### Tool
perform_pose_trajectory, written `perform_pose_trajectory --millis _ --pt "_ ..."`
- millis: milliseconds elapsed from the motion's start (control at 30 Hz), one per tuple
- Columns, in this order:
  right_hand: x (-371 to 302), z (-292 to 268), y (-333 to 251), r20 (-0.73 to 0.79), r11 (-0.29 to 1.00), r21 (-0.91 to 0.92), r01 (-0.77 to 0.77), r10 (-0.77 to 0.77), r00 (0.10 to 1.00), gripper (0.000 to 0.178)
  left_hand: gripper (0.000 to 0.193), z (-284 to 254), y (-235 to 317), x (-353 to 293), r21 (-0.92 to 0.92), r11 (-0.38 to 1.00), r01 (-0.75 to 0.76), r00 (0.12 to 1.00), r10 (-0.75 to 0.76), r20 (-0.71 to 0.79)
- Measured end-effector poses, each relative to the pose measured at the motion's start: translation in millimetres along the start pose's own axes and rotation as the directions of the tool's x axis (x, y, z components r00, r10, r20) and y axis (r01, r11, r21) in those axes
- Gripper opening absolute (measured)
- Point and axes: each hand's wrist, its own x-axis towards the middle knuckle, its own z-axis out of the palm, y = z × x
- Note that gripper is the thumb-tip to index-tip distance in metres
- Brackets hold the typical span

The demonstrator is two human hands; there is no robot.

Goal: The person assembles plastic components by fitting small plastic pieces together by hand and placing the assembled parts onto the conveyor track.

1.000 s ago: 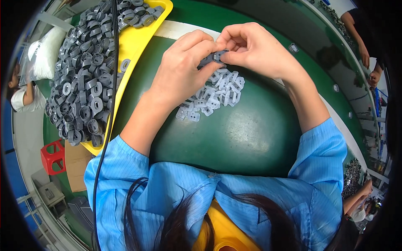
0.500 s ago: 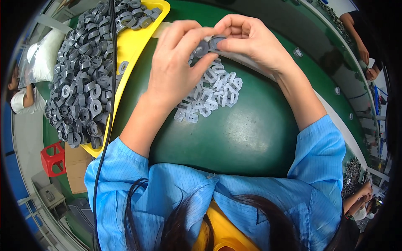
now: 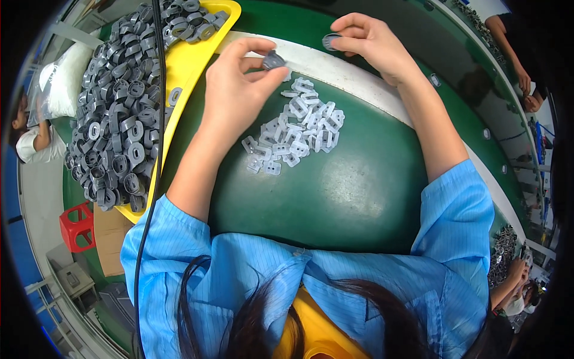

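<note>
At a green table (image 3: 359, 185), the left hand (image 3: 233, 81) is pinching a dark gray part (image 3: 273, 60) between thumb and fingers; well apart, the right hand (image 3: 372, 48) is pinching a round gray piece (image 3: 330, 41) beyond a white strip (image 3: 344, 79). Translucent plates (image 3: 299, 128) are lying heaped on the strip's near side, while a yellow tray (image 3: 190, 75) at left is holding piled gray rings (image 3: 119, 113).

I'm holding both bare forearms (image 3: 200, 161) forward, my left hand (image 3: 239, 81) is pinching, my right hand (image 3: 368, 43) is pinching farther forward
</note>
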Motion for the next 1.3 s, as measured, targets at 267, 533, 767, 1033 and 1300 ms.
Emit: perform_pose_trajectory --millis 267,533,767,1033,1300 --pt "-20.6 15.7 -23.6 0.353 0.712 -0.386 0.587 -0.474 0.807 0.022 0.045 -13.9 -16.3 6.4 -0.031 0.997 0.065 0.997 -0.064 0.048" --pt "-23.6 21.2 -27.9 0.274 0.874 -0.314 0.370 -0.290 0.917 0.021 0.038 5.0 -1.6 0.3 -0.057 0.989 0.139 0.988 -0.135 0.068" --pt "-26.0 39.4 -30.5 -0.043 0.971 -0.082 0.224 -0.228 0.973 0.020 0.029 24.5 4.5 -0.1 0.167 0.951 -0.260 0.958 0.276 -0.077" --pt "-28.7 44.2 -32.8 -0.019 0.939 -0.204 0.277 -0.286 0.958 0.019 0.029 22.5 3.3 -2.6 0.174 0.905 -0.388 0.909 0.406 -0.088" --pt "-20.8 39.9 -26.9 0.214 0.927 0.371 -0.046 -0.037 0.976 0.015 0.043 17.3 11.2 -9.1 0.264 0.856 -0.445 0.883 0.469 -0.031"
